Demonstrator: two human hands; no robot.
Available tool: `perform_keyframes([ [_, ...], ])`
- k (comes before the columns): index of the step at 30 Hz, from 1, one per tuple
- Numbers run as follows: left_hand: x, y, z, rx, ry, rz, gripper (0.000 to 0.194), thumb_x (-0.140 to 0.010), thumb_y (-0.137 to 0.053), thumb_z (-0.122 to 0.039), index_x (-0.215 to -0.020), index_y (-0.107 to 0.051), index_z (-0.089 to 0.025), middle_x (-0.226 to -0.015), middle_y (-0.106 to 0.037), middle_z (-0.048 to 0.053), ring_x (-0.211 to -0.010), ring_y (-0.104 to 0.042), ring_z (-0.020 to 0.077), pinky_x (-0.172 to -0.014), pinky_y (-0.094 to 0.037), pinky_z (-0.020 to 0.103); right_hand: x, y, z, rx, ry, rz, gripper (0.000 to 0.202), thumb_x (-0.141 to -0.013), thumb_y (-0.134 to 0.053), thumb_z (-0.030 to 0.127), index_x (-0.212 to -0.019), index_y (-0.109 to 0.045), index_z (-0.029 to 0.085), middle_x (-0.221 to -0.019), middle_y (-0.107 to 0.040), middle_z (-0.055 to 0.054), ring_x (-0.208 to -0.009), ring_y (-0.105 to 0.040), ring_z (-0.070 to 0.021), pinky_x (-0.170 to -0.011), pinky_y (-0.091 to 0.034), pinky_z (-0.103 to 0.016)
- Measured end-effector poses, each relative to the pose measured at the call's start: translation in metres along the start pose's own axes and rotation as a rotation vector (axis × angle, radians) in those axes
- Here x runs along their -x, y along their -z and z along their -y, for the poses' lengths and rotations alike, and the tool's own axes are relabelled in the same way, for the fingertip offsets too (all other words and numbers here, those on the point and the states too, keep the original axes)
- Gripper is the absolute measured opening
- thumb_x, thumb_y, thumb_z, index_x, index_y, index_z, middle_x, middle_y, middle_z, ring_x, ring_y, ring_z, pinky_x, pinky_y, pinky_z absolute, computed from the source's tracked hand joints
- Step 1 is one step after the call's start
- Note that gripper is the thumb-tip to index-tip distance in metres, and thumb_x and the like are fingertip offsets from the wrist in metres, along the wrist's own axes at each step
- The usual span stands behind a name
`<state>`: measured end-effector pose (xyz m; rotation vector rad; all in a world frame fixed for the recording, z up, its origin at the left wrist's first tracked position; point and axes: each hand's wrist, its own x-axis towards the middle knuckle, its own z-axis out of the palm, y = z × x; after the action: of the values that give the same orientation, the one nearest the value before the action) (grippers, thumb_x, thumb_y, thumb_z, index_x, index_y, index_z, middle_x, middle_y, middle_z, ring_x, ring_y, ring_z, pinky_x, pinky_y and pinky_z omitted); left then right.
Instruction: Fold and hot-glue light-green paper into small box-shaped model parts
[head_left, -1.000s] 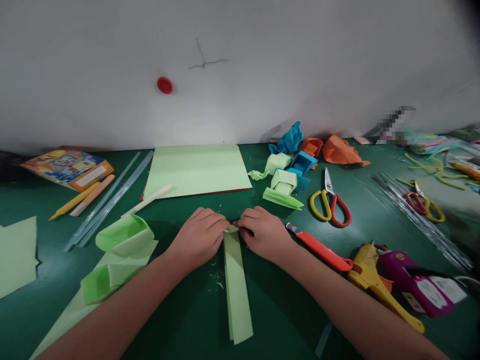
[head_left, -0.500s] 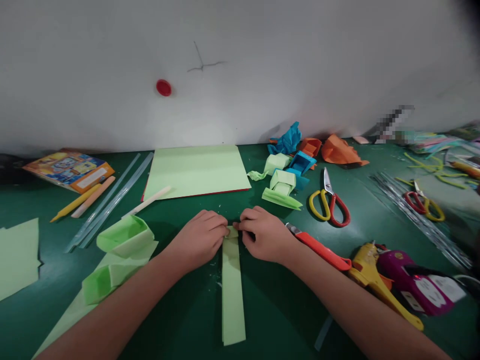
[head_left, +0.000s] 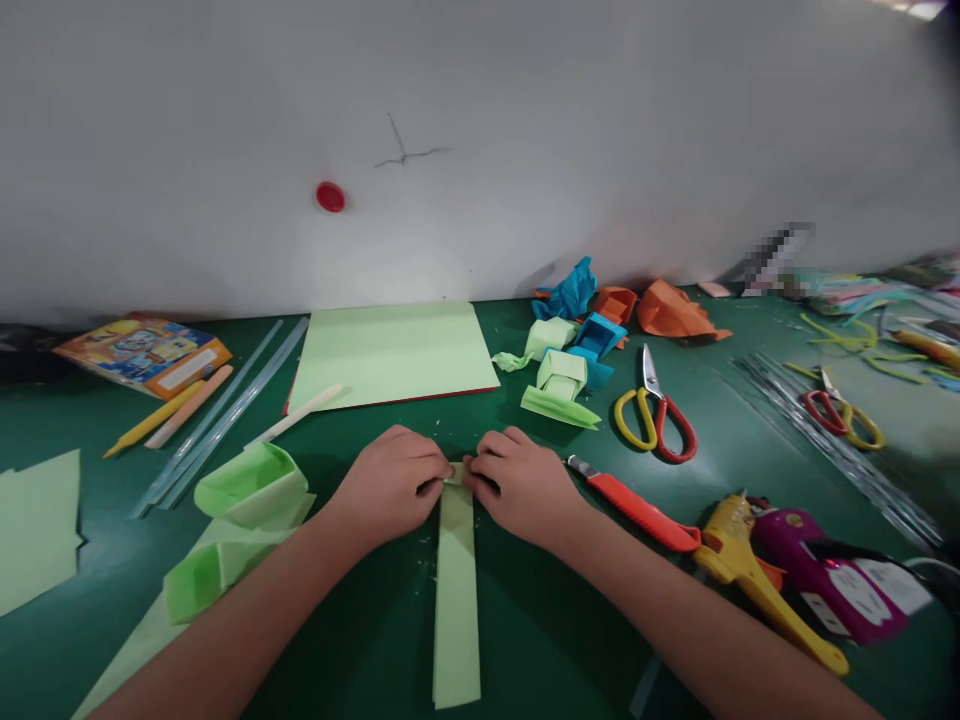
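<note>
A long pale green paper strip (head_left: 456, 600) lies lengthwise in front of me, its far end folded over. My left hand (head_left: 395, 482) pinches the left side of that folded end between thumb and fingers. On the right side of the same end, my right hand (head_left: 523, 490) is closed, fingertips pressed on the paper. Left of my left forearm are folded green paper pieces (head_left: 247, 485), partly hidden by the arm. Beyond my hands lies a stack of flat light green sheets (head_left: 390, 355).
Right of my hands lie a red-handled cutter (head_left: 645, 510), scissors (head_left: 656, 410), a yellow glue gun (head_left: 742, 570) and a purple device (head_left: 829, 575). Folded green, blue and orange papers (head_left: 562, 375) sit near the wall. Clear glue sticks (head_left: 225, 420) and markers (head_left: 154, 418) lie left.
Both hands stay on the strip's far end. The strip's near end has shifted slightly left, and the whole view has tipped up a little.
</note>
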<state>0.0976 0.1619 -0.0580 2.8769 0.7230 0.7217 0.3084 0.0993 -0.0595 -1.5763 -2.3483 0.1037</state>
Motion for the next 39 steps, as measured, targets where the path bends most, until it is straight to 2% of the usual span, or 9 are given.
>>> perform_keyframes([
  [5, 0.001, 0.008, -0.012, -0.073, 0.012, 0.049, 0.021, -0.083, -0.055, -0.014, -0.082, -0.075, -0.021, -0.085, -0.077, 0.004, -0.086, -0.070, 0.0243, -0.083, -0.050, 0.045, 0.002, -0.007, 0.004, 0.018, -0.028, -0.050, 0.014, -0.098, -0.064, 0.027, -0.090, -0.074, 0.023, -0.095, -0.068, -0.004, -0.086, -0.052, -0.0211, -0.062, -0.037, -0.033],
  [10, 0.004, 0.005, -0.018, -0.174, 0.044, 0.001, 0.020, -0.089, -0.057, -0.021, -0.084, -0.076, -0.022, -0.087, -0.078, 0.004, -0.104, -0.069, 0.0298, -0.093, -0.047, 0.050, 0.005, -0.010, 0.004, 0.029, -0.011, -0.086, 0.019, -0.101, -0.060, 0.030, -0.094, -0.076, 0.024, -0.095, -0.069, -0.005, -0.086, -0.052, -0.0219, -0.067, -0.040, -0.035],
  [14, 0.007, 0.000, -0.014, -0.204, 0.096, -0.022, 0.016, -0.092, -0.065, -0.032, -0.088, -0.078, -0.023, -0.109, -0.078, 0.004, -0.115, -0.065, 0.0339, -0.092, -0.047, 0.051, 0.006, -0.010, 0.003, 0.030, -0.004, -0.098, 0.019, -0.101, -0.060, 0.030, -0.095, -0.077, 0.023, -0.096, -0.070, -0.006, -0.088, -0.053, -0.0226, -0.071, -0.042, -0.036],
  [18, 0.009, -0.002, -0.009, -0.197, 0.123, 0.004, 0.014, -0.092, -0.067, -0.031, -0.086, -0.078, -0.024, -0.123, -0.075, 0.003, -0.123, -0.060, 0.0348, -0.094, -0.046, 0.052, 0.005, -0.010, 0.002, 0.016, -0.006, -0.102, 0.017, -0.100, -0.062, 0.029, -0.097, -0.078, 0.023, -0.099, -0.070, -0.006, -0.089, -0.053, -0.0222, -0.073, -0.044, -0.036],
  [22, 0.011, 0.000, -0.006, -0.165, 0.289, 0.053, 0.011, -0.089, -0.071, -0.037, -0.087, -0.081, -0.034, -0.128, -0.072, 0.002, -0.127, -0.055, 0.0376, -0.092, -0.045, 0.055, 0.004, -0.007, 0.000, 0.004, 0.008, -0.096, 0.016, -0.099, -0.064, 0.032, -0.096, -0.078, 0.024, -0.102, -0.071, -0.005, -0.093, -0.053, -0.0231, -0.075, -0.044, -0.036],
  [26, 0.014, 0.002, -0.005, -0.184, 0.387, 0.058, 0.012, -0.088, -0.072, -0.045, -0.089, -0.083, -0.039, -0.138, -0.064, 0.006, -0.128, -0.051, 0.0412, -0.090, -0.044, 0.059, 0.002, -0.004, -0.003, -0.053, 0.011, -0.074, 0.018, -0.100, -0.062, 0.032, -0.097, -0.078, 0.025, -0.105, -0.071, -0.006, -0.098, -0.052, -0.0250, -0.078, -0.044, -0.038],
  [31, 0.016, 0.002, -0.006, -0.274, 0.312, -0.007, 0.010, -0.084, -0.077, -0.042, -0.092, -0.083, -0.038, -0.149, -0.055, 0.007, -0.124, -0.049, 0.0418, -0.086, -0.045, 0.056, 0.001, -0.006, -0.004, -0.130, 0.000, -0.095, 0.011, -0.095, -0.067, 0.029, -0.096, -0.076, 0.024, -0.110, -0.070, -0.007, -0.098, -0.053, -0.0245, -0.083, -0.044, -0.039],
  [35, 0.018, 0.000, -0.007, -0.327, 0.250, -0.056, 0.018, -0.084, -0.079, -0.038, -0.102, -0.080, -0.039, -0.153, -0.052, 0.005, -0.119, -0.049, 0.0386, -0.087, -0.044, 0.052, -0.001, -0.009, -0.002, -0.209, -0.020, -0.135, 0.008, -0.087, -0.071, 0.021, -0.095, -0.071, 0.022, -0.112, -0.069, -0.007, -0.103, -0.055, -0.0251, -0.088, -0.042, -0.040],
  [39, 0.012, 0.000, -0.008, -0.195, 0.220, -0.008, 0.010, -0.089, -0.074, -0.031, -0.099, -0.077, -0.032, -0.141, -0.063, 0.005, -0.120, -0.053, 0.0355, -0.088, -0.040, 0.048, -0.003, -0.008, -0.002, -0.292, -0.037, -0.161, 0.014, -0.081, -0.072, 0.015, -0.092, -0.065, 0.022, -0.111, -0.069, -0.005, -0.104, -0.057, -0.0247, -0.087, -0.038, -0.039],
])
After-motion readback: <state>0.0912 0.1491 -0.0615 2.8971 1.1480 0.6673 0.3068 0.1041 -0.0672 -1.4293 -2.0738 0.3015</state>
